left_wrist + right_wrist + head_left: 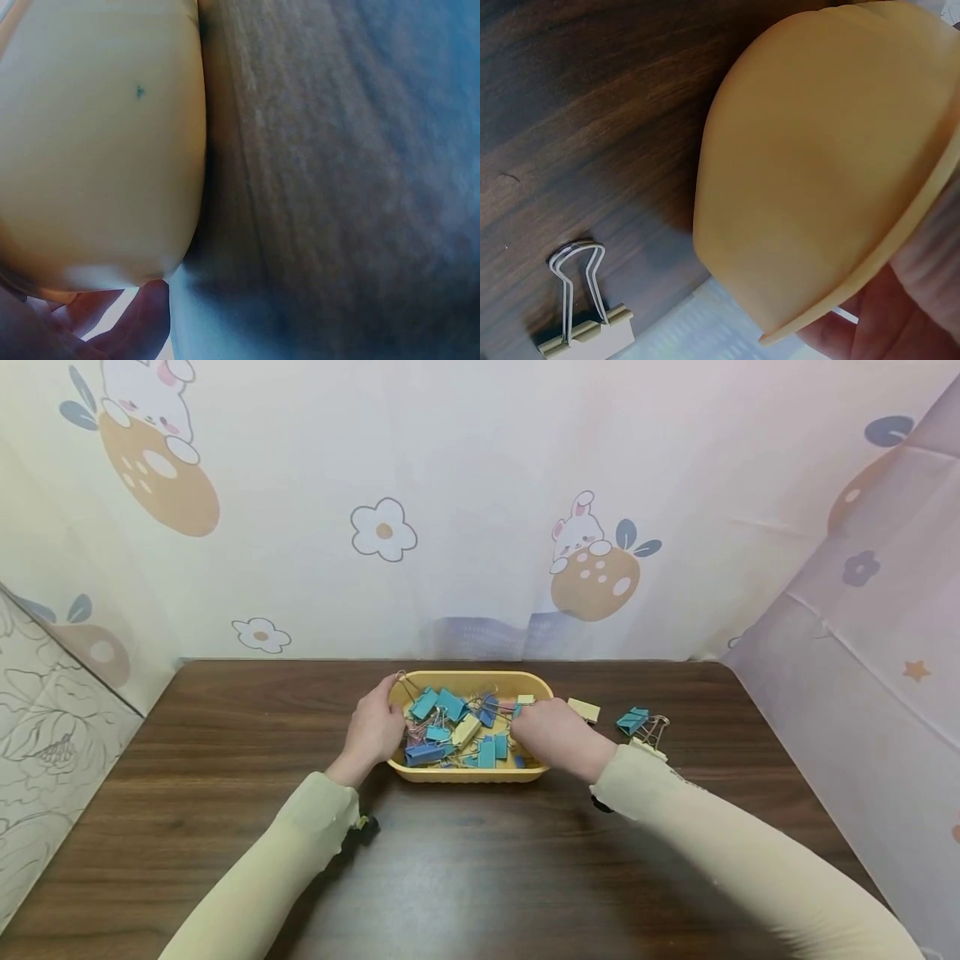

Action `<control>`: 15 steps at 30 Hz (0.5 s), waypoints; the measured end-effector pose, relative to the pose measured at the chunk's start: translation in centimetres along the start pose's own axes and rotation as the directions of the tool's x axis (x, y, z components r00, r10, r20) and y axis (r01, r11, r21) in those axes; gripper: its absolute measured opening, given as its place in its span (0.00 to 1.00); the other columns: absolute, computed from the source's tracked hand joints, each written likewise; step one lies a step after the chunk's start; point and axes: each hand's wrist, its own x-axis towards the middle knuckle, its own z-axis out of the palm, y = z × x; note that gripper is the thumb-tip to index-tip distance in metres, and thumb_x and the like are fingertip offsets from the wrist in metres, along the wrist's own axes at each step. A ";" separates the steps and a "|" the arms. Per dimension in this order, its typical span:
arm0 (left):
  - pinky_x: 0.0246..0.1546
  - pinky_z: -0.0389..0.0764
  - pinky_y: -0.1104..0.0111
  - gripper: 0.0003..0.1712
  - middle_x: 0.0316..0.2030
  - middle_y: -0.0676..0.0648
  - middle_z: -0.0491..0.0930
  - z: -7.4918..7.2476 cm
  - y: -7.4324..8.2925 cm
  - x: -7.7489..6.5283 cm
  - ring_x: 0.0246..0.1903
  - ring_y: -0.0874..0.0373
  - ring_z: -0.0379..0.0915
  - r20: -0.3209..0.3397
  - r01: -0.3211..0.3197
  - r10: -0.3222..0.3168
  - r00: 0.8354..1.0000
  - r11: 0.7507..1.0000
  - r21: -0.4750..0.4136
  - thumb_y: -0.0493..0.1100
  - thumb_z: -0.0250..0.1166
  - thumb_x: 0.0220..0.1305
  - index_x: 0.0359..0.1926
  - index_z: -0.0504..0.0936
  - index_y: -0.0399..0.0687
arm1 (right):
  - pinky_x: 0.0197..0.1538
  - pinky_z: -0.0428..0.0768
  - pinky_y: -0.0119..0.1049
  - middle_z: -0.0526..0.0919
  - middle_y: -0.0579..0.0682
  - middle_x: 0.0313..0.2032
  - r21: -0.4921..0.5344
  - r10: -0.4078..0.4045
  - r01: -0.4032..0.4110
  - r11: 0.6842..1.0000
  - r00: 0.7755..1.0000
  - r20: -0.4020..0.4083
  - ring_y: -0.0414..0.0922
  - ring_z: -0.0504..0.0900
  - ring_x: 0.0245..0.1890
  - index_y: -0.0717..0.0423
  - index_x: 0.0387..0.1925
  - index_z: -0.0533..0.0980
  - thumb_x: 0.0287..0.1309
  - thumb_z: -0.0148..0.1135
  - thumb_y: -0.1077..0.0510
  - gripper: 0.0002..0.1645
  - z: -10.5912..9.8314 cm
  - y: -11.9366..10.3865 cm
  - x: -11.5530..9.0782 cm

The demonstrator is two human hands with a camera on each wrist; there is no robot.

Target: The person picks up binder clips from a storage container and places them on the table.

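A yellow plastic bin (pixel 468 774) on the table holds a heap of binder clips (pixel 452 704) in teal, blue and pale yellow, some with wire handles sticking up. My left hand (pixel 375 724) grips the bin's left end, with its fingers (pixel 142 322) against the outside wall in the left wrist view. Over the right rim, my right hand (pixel 558 733) reaches in with bent fingers (pixel 881 319). Its fingertips are hidden among the clips, so whether it pinches one cannot be seen. Outside the bin, a pale yellow binder clip (pixel 592 341) lies near the right hand.
Right of the bin lie a teal binder clip (pixel 633 720) and another pale yellow clip (pixel 648 748), partly covered by the right sleeve (pixel 637 781). The dark wooden table (pixel 465 868) meets a printed curtain (pixel 465 577) at the back and on the right side.
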 end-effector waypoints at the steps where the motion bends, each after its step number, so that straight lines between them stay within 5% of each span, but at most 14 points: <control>1: 0.14 0.67 0.65 0.31 0.61 0.43 0.68 0.0 0.0 0.0 0.13 0.56 0.62 0.002 0.001 -0.001 1.000 1.000 0.001 0.40 0.45 0.68 0.71 0.55 0.53 | 0.17 0.68 0.37 0.70 0.42 0.13 0.003 0.002 -0.002 1.000 1.000 0.001 0.40 0.62 0.14 0.46 0.11 0.71 0.52 0.63 0.63 0.19 0.0 0.0 0.0; 15: 0.16 0.69 0.64 0.30 0.61 0.43 0.67 0.0 0.2 -0.2 0.14 0.55 0.63 -0.010 -0.004 0.004 1.000 1.000 -0.002 0.39 0.46 0.68 0.71 0.56 0.52 | 0.19 0.69 0.36 0.71 0.42 0.14 0.014 -0.027 0.027 1.000 1.000 -0.006 0.40 0.63 0.14 0.46 0.12 0.71 0.52 0.62 0.65 0.19 0.2 0.1 0.0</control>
